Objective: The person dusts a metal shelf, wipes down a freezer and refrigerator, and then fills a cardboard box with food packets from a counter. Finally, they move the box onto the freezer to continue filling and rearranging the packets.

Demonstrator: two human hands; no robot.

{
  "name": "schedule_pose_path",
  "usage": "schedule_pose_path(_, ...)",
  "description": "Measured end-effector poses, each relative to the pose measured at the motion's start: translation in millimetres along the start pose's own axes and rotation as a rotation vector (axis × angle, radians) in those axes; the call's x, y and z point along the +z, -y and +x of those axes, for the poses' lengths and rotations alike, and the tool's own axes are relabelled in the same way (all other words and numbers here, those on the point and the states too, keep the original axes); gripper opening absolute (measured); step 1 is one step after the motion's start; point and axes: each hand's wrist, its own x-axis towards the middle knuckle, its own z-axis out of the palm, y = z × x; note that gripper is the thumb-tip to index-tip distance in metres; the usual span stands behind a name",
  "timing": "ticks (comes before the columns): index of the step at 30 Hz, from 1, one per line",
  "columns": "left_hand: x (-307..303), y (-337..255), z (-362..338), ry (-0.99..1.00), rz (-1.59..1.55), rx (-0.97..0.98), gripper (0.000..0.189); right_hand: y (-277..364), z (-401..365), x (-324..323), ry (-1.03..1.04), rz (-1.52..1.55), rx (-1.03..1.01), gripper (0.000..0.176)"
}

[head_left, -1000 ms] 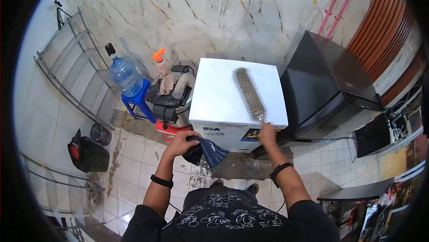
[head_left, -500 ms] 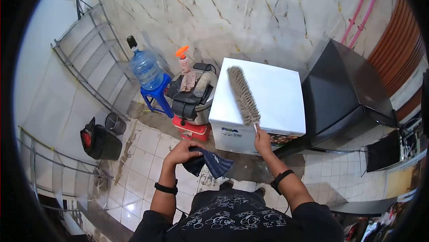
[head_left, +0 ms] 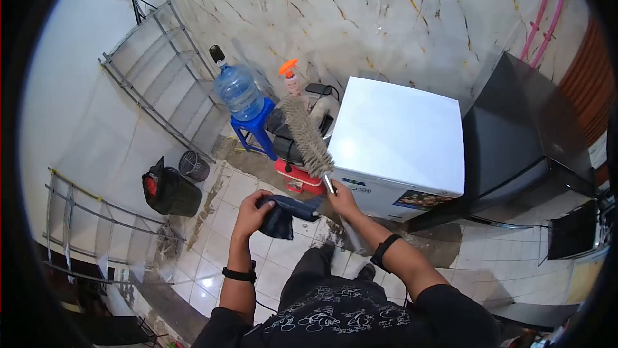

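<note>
A dark blue cloth [head_left: 280, 218] hangs from my left hand [head_left: 252, 213], whose fingers are closed on its upper left part. My right hand [head_left: 342, 199] is wrapped round the handle of a fluffy grey-brown duster [head_left: 305, 137]. The duster's head points up and to the left, in front of the dark bag and round metal appliance beside the freezer. To its right stands the white chest freezer [head_left: 400, 132], apart from the duster's head.
A water bottle [head_left: 239, 92] stands on a blue stool [head_left: 255, 130]. An orange-topped spray bottle [head_left: 291, 78], red box [head_left: 299, 178], black bin [head_left: 175, 192], metal racks [head_left: 154, 71] and dark fridge [head_left: 508, 136] surround the area. Pink pipes [head_left: 539, 23] run up the wall.
The duster has moved left off the freezer top with my right hand. The cloth has shifted and folded differently in my left hand. The whole view has swung slightly left.
</note>
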Motion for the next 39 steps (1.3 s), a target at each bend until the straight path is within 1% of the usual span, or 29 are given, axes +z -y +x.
schedule_pose_path(1, -7.3, 6.7, 4.7, -0.069, 0.002, 0.029, 0.016, -0.5, 14.7, 9.3, -0.136, -0.025, -0.091, 0.044)
schedule_pose_path(2, -13.5, 7.1, 9.2, -0.072, 0.003, 0.030, 0.016, -4.2, 30.6, 17.5, -0.272, -0.053, -0.183, 0.048)
schedule_pose_path(4, -29.9, 6.2, 24.8, -0.207, 0.004, 0.100, 0.017, -4.3, 64.9, 31.0, -0.309, -0.001, -0.156, 0.052)
schedule_pose_path(5, -38.6, 10.4, 37.7, -0.208, 0.003, 0.108, 0.017, 1.3, 80.7, 37.0, -0.347, 0.050, -0.125, 0.055)
schedule_pose_path(6, -46.9, 16.5, 53.4, -0.266, 0.027, 0.141, 0.016, 6.4, 94.8, 43.4, -0.438, -0.096, -0.174, 0.057)
schedule_pose_path(7, -54.7, 23.4, 68.0, -0.326, 0.049, 0.169, 0.016, 11.2, 111.3, 48.5, -0.440, -0.100, -0.179, 0.057)
schedule_pose_path(8, -63.6, 25.3, 84.2, -0.283, 0.022, 0.158, 0.016, 18.1, 128.3, 54.2, -0.429, -0.052, -0.119, 0.057)
schedule_pose_path(9, -68.1, 30.2, 102.0, -0.294, -0.009, 0.221, 0.017, 22.2, 151.5, 61.7, -0.420, -0.002, -0.067, 0.057)
schedule_pose_path(10, -75.1, 33.7, 122.2, -0.282, 0.033, 0.254, 0.019, 25.6, 170.3, 73.0, -0.472, -0.029, -0.016, 0.058)
schedule_pose_path(11, -81.4, 32.3, 134.9, -0.268, 0.078, 0.267, 0.021, 23.7, 190.9, 83.7, -0.515, -0.050, -0.026, 0.059)
schedule_pose_path(13, -92.8, 11.6, 159.6, -0.208, 0.114, 0.414, 0.022, 49.1, 211.9, 94.1, -0.498, -0.004, 0.040, 0.061)
schedule_pose_path(14, -99.8, 5.1, 173.3, -0.160, 0.118, 0.432, 0.021, 36.7, 238.2, 109.3, -0.584, -0.001, 0.011, 0.062)
schedule_pose_path(16, -111.5, -12.1, 196.8, -0.108, 0.129, 0.468, 0.021, 41.3, 255.5, 121.8, -0.583, 0.030, 0.040, 0.062)
schedule_pose_path(19, -122.8, -25.0, 224.5, -0.067, 0.081, 0.511, 0.022, -29.7, 317.4, 161.2, -0.470, 0.614, -0.070, 0.055)
schedule_pose_path(21, -125.2, -20.4, 240.8, -0.068, 0.049, 0.547, 0.022, -55.8, 328.8, 164.2, -0.434, 0.787, -0.114, 0.053)
schedule_pose_path(23, -124.7, -6.5, 257.4, -0.053, 0.042, 0.500, 0.024, -76.1, 335.6, 159.6, -0.361, -0.349, -0.485, 0.045)
schedule_pose_path(24, -123.6, 2.6, 264.6, -0.039, 0.063, 0.499, 0.023, -44.1, 310.2, 144.8, -0.328, -0.417, -0.516, 0.039)
schedule_pose_path(25, -121.8, 17.3, 271.5, -0.035, 0.051, 0.503, 0.023, -11.6, 286.3, 133.3, -0.332, -0.429, -0.512, 0.039)
schedule_pose_path(26, -119.4, 33.7, 278.6, -0.023, 0.055, 0.463, 0.022, 16.9, 262.9, 123.5, -0.311, -0.253, -0.355, 0.038)
schedule_pose_path(27, -115.9, 45.2, 283.9, -0.008, 0.053, 0.421, 0.021, 25.9, 248.6, 117.1, -0.291, -0.082, -0.193, 0.037)
schedule_pose_path(28, -113.0, 51.6, 287.2, 0.001, 0.067, 0.373, 0.020, 0.0, 242.8, 121.5, -0.293, -0.170, -0.164, 0.034)
schedule_pose_path(29, -109.3, 63.2, 294.1, 0.012, 0.039, 0.369, 0.020, -32.9, 233.1, 124.8, -0.293, -0.262, -0.133, 0.031)
schedule_pose_path(31, -95.4, 86.3, 308.4, -0.011, 0.004, 0.407, 0.022, -35.6, 194.9, 106.9, -0.002, -0.201, 0.007, 0.028)
schedule_pose_path(33, -87.6, 68.3, 313.0, -0.005, -0.055, 0.384, 0.022, -45.2, 160.0, 87.7, 0.208, -0.374, 0.100, 0.029)
schedule_pose_path(34, -82.4, 60.0, 318.3, -0.017, -0.076, 0.431, 0.023, -49.8, 144.4, 82.6, 0.207, -0.385, 0.110, 0.029)
schedule_pose_path(35, -77.6, 51.0, 323.4, -0.026, -0.093, 0.479, 0.023, -56.2, 128.1, 79.9, 0.153, -0.320, 0.159, 0.030)
schedule_pose_path(36, -73.8, 40.1, 329.6, -0.003, -0.123, 0.471, 0.024, -57.7, 116.3, 77.3, 0.096, -0.252, 0.208, 0.030)
schedule_pose_path(37, -70.6, 29.6, 336.7, -0.013, -0.131, 0.543, 0.025, -59.6, 107.9, 74.3, 0.088, -0.252, 0.219, 0.030)
schedule_pose_path(39, -66.2, 3.7, 345.8, 0.011, -0.188, 0.553, 0.024, -55.1, 92.2, 68.2, 0.071, -0.150, 0.396, 0.033)
